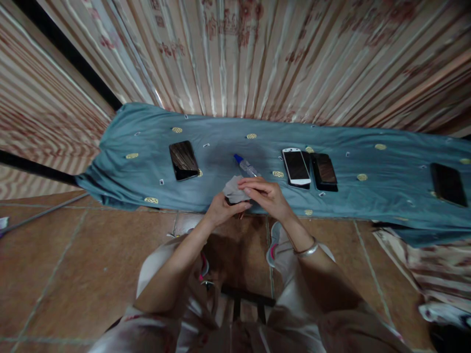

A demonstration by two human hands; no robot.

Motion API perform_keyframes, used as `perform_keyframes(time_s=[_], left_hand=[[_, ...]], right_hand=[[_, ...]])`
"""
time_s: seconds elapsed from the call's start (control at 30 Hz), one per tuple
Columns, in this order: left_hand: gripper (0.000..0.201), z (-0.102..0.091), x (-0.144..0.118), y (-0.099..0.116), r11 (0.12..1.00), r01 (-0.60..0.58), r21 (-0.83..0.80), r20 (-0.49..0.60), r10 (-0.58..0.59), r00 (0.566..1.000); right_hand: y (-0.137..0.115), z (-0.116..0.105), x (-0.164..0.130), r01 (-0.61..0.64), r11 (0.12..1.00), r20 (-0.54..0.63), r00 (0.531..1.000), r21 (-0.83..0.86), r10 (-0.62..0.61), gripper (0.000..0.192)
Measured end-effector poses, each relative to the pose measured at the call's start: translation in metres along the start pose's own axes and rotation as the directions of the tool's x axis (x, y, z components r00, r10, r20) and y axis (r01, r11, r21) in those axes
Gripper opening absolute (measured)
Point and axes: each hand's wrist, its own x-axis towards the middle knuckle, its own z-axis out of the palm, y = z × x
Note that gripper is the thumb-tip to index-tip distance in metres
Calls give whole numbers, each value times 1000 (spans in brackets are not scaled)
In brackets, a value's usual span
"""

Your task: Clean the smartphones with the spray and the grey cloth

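My left hand point(221, 210) and my right hand point(267, 195) meet at the near edge of a teal cloth point(154, 142). Together they hold a small grey wiping cloth point(232, 187) pressed against a dark object, mostly hidden by my fingers. A small clear spray bottle with a blue cap point(246, 165) lies on the teal cloth just beyond my hands. A silver bangle point(308, 250) circles my right wrist.
A dark phone point(183, 160) lies left of my hands. A white phone point(296, 166) and a black phone point(324, 171) lie to the right, another black phone point(448, 184) far right. Striped curtains point(257, 54) hang behind; brown floor tiles point(66, 264) lie below.
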Motion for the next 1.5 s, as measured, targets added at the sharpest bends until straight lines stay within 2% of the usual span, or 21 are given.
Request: perform_keyframes(time_s=[0.1, 0.27, 0.37, 0.47, 0.6, 0.83, 0.97, 1.23, 1.5], left_hand=[[49, 0, -1, 3, 999, -17, 45, -3, 17, 1000], [71, -2, -2, 7, 979, 67, 191, -148, -39, 988], [68, -6, -1, 6, 956, 76, 284, -178, -26, 984], [64, -11, 1, 4, 958, 27, 287, -176, 25, 984], [60, -16, 4, 2, 954, 19, 300, -192, 41, 980], [62, -19, 4, 4, 924, 10, 382, -287, 108, 952], [63, -18, 2, 4, 917, -28, 397, -269, 145, 952], [71, -8, -4, 5, 880, -31, 474, -195, 139, 971], [69, -11, -1, 4, 942, 20, 335, -225, 59, 973]], right_hand=[[4, 0, 1, -15, 1000, -21, 1000, 2, 15, 18], [7, -2, 2, -30, 999, -40, 999, -17, 29, 15], [5, -5, 0, -20, 998, -21, 1000, -51, 19, 14], [2, -8, -3, -13, 998, 1, 1000, -60, 13, 13], [-1, -9, -7, 18, 997, 23, 1000, -82, -16, 12], [4, -3, -10, 52, 983, 3, 999, -176, -53, 15], [7, -2, -8, 20, 987, -14, 1000, -156, -22, 15], [12, -4, -1, -4, 990, -76, 997, -139, -7, 14], [8, -4, -2, -16, 993, -52, 999, -120, 9, 14]])
